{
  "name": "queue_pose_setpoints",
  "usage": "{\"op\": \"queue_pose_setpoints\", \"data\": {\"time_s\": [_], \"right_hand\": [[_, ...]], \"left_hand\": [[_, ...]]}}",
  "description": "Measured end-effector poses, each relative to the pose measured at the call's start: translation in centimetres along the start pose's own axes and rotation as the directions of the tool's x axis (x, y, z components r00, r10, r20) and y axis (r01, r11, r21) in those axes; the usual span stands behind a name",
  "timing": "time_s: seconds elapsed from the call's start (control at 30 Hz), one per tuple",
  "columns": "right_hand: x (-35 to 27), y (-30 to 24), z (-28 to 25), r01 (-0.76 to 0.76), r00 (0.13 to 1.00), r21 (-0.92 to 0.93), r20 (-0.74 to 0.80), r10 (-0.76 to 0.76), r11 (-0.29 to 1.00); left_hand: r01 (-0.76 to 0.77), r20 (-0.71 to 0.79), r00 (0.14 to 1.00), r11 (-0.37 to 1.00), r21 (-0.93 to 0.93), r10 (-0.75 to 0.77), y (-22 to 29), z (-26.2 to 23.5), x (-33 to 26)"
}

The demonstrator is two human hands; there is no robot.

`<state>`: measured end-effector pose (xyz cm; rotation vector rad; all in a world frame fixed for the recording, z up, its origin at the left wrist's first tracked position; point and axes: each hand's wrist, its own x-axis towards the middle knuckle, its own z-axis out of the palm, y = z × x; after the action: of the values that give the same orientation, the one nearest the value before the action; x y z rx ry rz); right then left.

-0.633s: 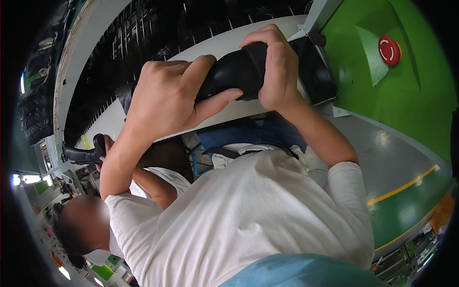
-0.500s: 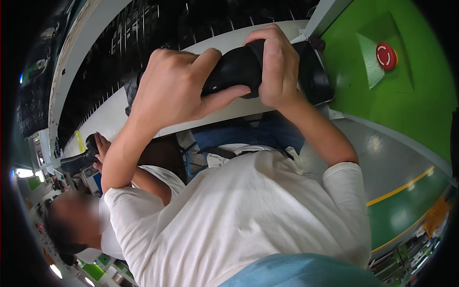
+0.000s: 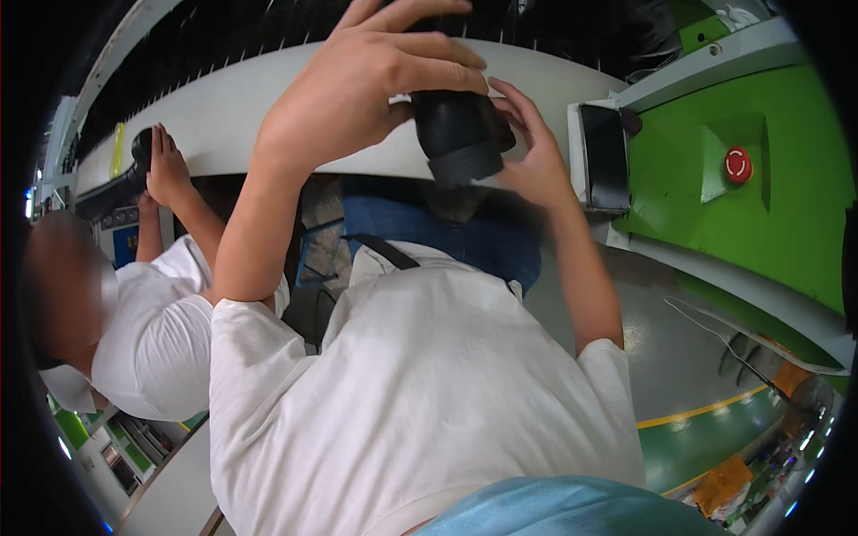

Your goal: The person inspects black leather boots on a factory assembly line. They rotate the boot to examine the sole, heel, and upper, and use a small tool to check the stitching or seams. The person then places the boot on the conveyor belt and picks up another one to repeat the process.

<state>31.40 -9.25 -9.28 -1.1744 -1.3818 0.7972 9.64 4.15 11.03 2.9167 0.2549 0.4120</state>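
Observation:
A black boot is held up in front of me over the white bench edge, a ribbed end facing down towards me. My right hand grips it from the right, with some fingers hidden behind it. At the left my left hand has its fingers stretched out and spread. Its lower finger lies along the boot's upper side, and the thumb tip is close to the boot's left side, partly hidden.
A white bench top runs across in front of me. To the right stand a dark-screened device and a green panel with a red emergency stop button. At the left a co-worker handles another black boot. Thin pins line the bench's far side.
The boot has turned, bringing its ribbed end downward. My left hand has loosened from its grip and spread its fingers. My right hand has moved lower, and the view has shifted.

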Motion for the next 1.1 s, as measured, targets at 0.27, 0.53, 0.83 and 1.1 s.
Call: {"op": "queue_pose_setpoints", "data": {"time_s": [0.27, 0.53, 0.83, 1.1], "right_hand": [[-1.8, -4.4, -2.2, 0.274, 0.955, -0.465, 0.025, -0.296, 0.842], [-3.3, -3.1, -1.1, 0.381, 0.909, -0.6, 0.105, -0.403, 0.703], [-2.2, -5.5, -0.4, 0.225, 0.974, -0.635, 0.156, -0.163, 0.739], [0.2, -5.4, -2.2, -0.046, 0.968, -0.67, 0.153, 0.199, 0.741]], "left_hand": [[-0.011, -0.344, 0.816, 0.583, -0.813, -0.464, -1.9, 15.5, -8.5], [0.163, -0.303, 0.886, 0.848, -0.504, -0.35, 1.0, 17.4, -9.5], [0.117, -0.383, 0.842, 0.821, -0.558, -0.38, 0.9, 18.1, -9.3], [0.081, -0.387, 0.843, 0.799, -0.595, -0.374, 0.8, 18.3, -9.2]]}}
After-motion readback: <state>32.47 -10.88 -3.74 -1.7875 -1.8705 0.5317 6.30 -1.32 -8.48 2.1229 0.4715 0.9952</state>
